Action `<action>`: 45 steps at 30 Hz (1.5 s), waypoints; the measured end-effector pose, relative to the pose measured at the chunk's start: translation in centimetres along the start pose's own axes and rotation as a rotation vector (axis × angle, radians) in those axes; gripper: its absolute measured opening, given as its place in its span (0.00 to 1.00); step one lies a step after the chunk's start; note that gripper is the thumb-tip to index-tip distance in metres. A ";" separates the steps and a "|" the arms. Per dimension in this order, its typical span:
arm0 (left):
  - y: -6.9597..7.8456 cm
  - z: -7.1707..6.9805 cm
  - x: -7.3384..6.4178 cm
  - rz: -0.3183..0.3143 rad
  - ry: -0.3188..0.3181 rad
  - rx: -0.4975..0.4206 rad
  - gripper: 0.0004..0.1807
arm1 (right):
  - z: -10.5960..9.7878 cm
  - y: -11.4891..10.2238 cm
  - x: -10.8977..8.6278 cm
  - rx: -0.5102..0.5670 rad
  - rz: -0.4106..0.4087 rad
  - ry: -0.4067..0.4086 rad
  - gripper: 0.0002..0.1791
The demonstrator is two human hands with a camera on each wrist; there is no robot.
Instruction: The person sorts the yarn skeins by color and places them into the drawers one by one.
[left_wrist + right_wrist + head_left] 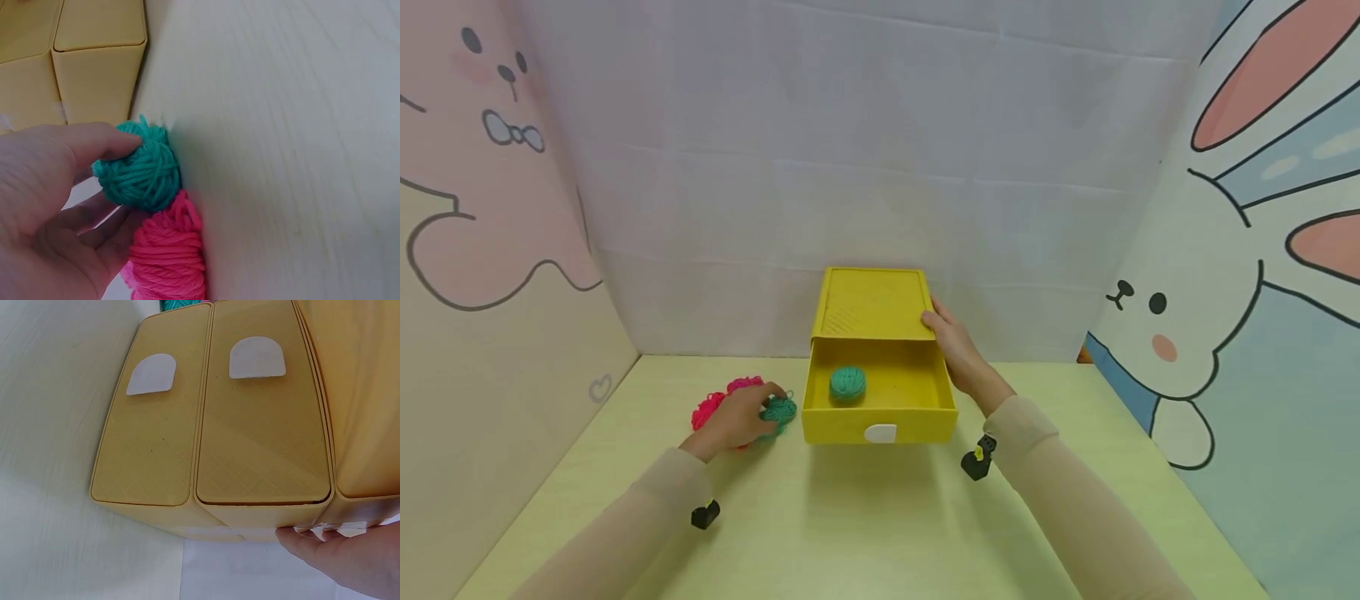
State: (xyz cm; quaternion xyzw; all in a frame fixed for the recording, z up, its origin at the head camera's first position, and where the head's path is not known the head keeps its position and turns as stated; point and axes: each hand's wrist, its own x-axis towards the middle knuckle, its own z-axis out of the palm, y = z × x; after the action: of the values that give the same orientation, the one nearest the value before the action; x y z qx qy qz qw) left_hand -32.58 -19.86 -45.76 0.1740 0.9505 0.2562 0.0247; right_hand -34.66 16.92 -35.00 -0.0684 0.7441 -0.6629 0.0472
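Observation:
A yellow drawer box (874, 304) stands against the back, its top drawer (838, 427) pulled out. Inside that drawer, toward the left, lies a teal yarn ball (847, 384). Left of the box, my left hand (735, 419) has its thumb and fingers around another teal yarn ball (142, 172). Beside that ball is a pink yarn ball (167, 256), partly behind the fingers. My right hand (961, 354) rests on the box's right side, thumb over the top edge and fingers along the wall. Part of this hand (350, 559) shows low in the right wrist view.
Two closed lower drawers, one with a white tab (257, 357), show in the right wrist view. Red-pink yarn (706, 410) and magenta yarn (743, 383) lie behind my left hand. A white curtain (880, 150) hangs at the back; rabbit-printed panels (1195, 367) flank the pale table (880, 533).

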 end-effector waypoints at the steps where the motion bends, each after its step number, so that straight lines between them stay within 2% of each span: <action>1: -0.1 -0.1 0.0 -0.001 -0.002 -0.016 0.26 | 0.0 0.0 0.0 0.002 0.002 0.001 0.38; 7: -0.1 -1.9 0.2 0.011 0.008 -0.051 0.24 | 0.1 0.0 0.0 0.004 0.002 0.002 0.38; 10: 0.1 -3.6 0.2 0.027 0.008 -0.054 0.24 | 0.2 -0.1 -0.1 0.004 0.002 0.000 0.38; 12: 0.4 -4.7 0.2 0.034 -0.007 -0.095 0.24 | 0.2 -0.2 -0.1 0.003 0.002 -0.001 0.38; 17: 1.4 -7.7 -0.3 0.101 -0.024 -0.160 0.24 | 0.2 -0.3 -0.2 0.004 0.000 -0.001 0.38; 20: 2.1 -9.4 -0.7 0.140 -0.012 -0.121 0.25 | 0.2 -0.3 -0.1 0.002 0.002 0.002 0.38; 24: 3.0 -11.3 -1.1 0.150 -0.012 -0.085 0.27 | 0.2 -0.3 0.0 0.000 0.001 -0.002 0.38; 32: 6.2 -15.0 -1.8 0.193 0.019 -0.073 0.30 | 0.2 -0.4 -0.2 -0.001 -0.005 -0.013 0.38; 37: 8.2 -16.0 -1.9 0.232 0.027 -0.031 0.28 | 0.1 -0.4 -0.2 0.000 -0.006 -0.011 0.38; 45: 11.3 -15.8 -0.8 0.306 -0.014 -0.023 0.28 | 0.2 -0.3 -0.4 0.010 -0.004 -0.014 0.36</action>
State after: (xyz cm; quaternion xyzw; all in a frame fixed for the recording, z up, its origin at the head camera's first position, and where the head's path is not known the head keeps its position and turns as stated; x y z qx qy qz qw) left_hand -30.41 -18.51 -26.50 0.3184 0.9097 0.2664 -0.0062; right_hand -34.22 16.78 -34.69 -0.0741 0.7404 -0.6661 0.0514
